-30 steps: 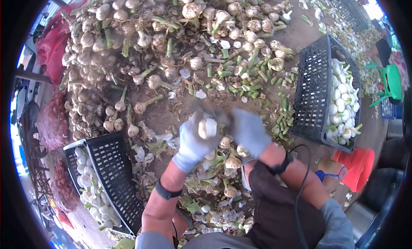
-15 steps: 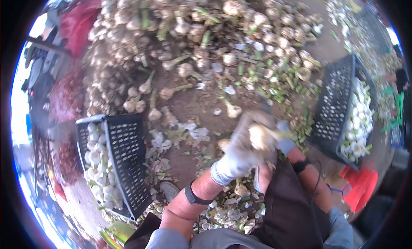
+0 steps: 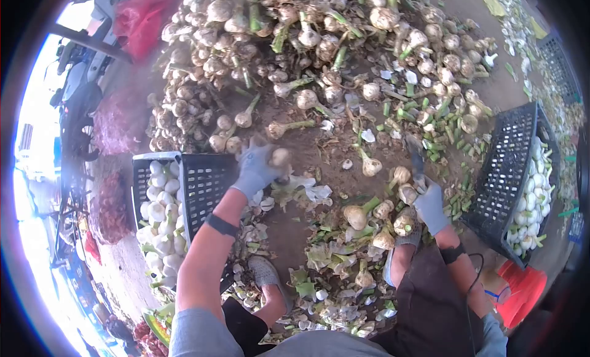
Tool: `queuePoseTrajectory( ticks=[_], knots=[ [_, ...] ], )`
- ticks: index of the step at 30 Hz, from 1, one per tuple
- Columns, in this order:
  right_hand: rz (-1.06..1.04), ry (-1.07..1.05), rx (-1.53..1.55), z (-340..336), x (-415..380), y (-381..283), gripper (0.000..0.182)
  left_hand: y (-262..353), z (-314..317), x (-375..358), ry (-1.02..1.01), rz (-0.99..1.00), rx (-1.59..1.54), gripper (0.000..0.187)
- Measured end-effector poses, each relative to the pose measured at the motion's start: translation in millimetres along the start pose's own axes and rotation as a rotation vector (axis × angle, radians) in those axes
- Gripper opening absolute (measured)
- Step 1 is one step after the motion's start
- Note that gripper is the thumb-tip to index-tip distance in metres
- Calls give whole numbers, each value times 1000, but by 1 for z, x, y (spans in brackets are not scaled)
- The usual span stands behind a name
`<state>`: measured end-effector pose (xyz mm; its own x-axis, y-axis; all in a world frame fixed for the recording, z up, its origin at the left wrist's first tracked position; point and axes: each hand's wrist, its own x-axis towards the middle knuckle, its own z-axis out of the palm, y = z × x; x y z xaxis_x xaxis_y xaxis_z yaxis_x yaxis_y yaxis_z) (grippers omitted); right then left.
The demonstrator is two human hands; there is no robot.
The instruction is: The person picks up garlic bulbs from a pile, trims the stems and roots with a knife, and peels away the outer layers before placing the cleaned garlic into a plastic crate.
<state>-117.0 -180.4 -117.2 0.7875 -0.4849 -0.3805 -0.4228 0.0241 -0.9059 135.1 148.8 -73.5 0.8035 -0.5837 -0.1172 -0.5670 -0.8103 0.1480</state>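
Note:
My left hand [image 3: 255, 169], in a pale grey glove, is out beside the left crate, smeared a little by motion. A garlic bulb [image 3: 281, 158] sits against its thumb side, and the fingers appear closed around it. On the right, my gloved right hand [image 3: 432, 206] grips a knife [image 3: 416, 155], its dark blade pointing away from me; the handle is mostly hidden. Close to that hand lies a small group of unpeeled garlic bulbs, one with a green stem [image 3: 355, 217]. Another stemmed bulb [image 3: 370, 166] rests on the ground between my hands.
A big heap of garlic [image 3: 215, 68] spreads across the far side. Black crates of clean white bulbs stand at left [image 3: 206, 185] and right [image 3: 501, 166]. Cut stems [image 3: 452, 123] and peelings [image 3: 332, 258] litter the ground. A red container [image 3: 522, 292] is at right.
My hands were together around a garlic bulb and have parted. The left has swung out to the left, the right has drawn back with the knife. The view has shifted.

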Motion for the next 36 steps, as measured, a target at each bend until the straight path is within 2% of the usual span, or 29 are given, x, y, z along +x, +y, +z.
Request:
queuePoseTrajectory(
  ticks=[1,2,3,5,6,7,8,9,10,11,12,15,16,17,19,20,21,23,24,25,27,28,29,30,32,33,34,35,36],
  knots=[
    [19,-20,111,2,-1,-4,27,11,6,6,96,52,-254,54],
    [-67,-7,-31,5,-2,-9,31,23,10,12,-226,-138,-1070,62],
    [-151,6,-177,8,-4,-17,35,50,-2,11,-293,-82,-1466,55],
    [-271,-14,-339,15,-10,-44,27,88,12,13,-288,32,-1667,50],
    [-351,-3,-398,19,-11,-51,24,114,6,12,-302,-48,-1820,48],
    [-428,3,-455,24,-12,-56,22,128,-2,10,-376,10,-1747,52],
    [-415,15,-461,26,-15,-65,22,144,-16,6,-417,-4,-1669,53],
    [-618,25,-575,28,-18,-78,21,158,-24,3,-453,-19,-1588,53],
    [-825,31,-685,30,-22,-87,21,172,-17,4,-565,-17,-2002,43],
    [-820,34,-686,33,-26,-92,21,182,-9,5,-673,-18,-2415,33],
    [-820,28,-760,36,-30,-96,22,181,-6,2,-329,89,-1626,32],
    [-850,90,-854,38,-32,-91,27,185,-10,-3,-320,109,-1602,30],
    [-879,138,-829,38,-31,-91,23,197,-21,-7,-607,-47,-2305,31],
    [-907,185,-803,38,-29,-91,20,197,-21,-13,-610,-48,-2300,31],
    [-860,210,-757,34,-21,-77,18,198,-16,-22,-264,176,-1890,34],
    [-814,231,-719,28,-15,-66,17,185,17,-16,-318,139,-1461,44],
    [-809,235,-724,11,0,-52,17,201,-34,-35,-179,245,-1251,57],
    [-170,118,-818,-24,22,-26,19,212,-53,-45,-195,284,-1181,65],
    [-180,117,-821,-19,17,-28,19,211,-47,-37,-98,346,-1214,64],
    [-160,64,-694,-13,1,-31,20,205,-38,-26,60,407,-981,62],
    [-151,20,-572,-9,-9,-43,22,201,-37,-20,241,354,-690,61],
    [-228,43,-502,-6,-17,-49,22,201,-28,-17,297,293,-833,55],
    [-299,66,-428,-3,-27,-56,23,200,-26,-21,287,243,-884,57],
    [-272,35,-244,-1,-37,-69,24,201,-22,-27,156,107,-1182,59],
    [-297,-1,-260,-2,-33,-45,27,212,-25,-40,-66,-184,-1734,66],
    [-323,-20,-281,-5,-28,-29,30,222,-44,-51,-142,-63,-1862,63],
    [-191,-67,-233,-13,-18,-11,38,223,-47,-59,-200,59,-1905,63],
    [-94,4,-165,-20,-8,35,40,220,-49,-60,-246,188,-1939,63],
    [-83,50,-90,-24,-12,37,35,208,-56,-55,-483,114,-1873,65]
  ],
)
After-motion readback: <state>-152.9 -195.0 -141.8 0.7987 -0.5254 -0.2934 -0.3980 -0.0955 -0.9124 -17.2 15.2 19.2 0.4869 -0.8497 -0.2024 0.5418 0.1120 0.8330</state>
